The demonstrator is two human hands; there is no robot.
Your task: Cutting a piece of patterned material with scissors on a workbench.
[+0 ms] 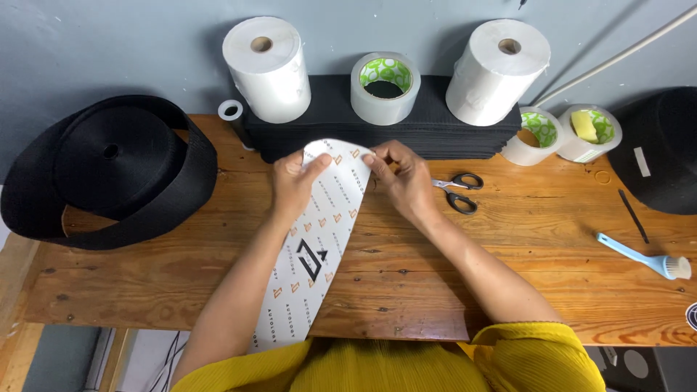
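Both hands (290,185) (403,178) pinch a smooth, white, sole-shaped printed sheet (316,247) on grainy wood.

A long white insole-shaped printed sheet (319,239) with orange and black marks lies on the wooden table's middle.

1 head camera looks steeply down, close over the wooden table (508,247).

A small craft workshop — a worn wooden plank workbench (406,290) carrying a big black webbing roll (109,170), clear packing-tape rolls (385,87), black-handled scissors (459,190).
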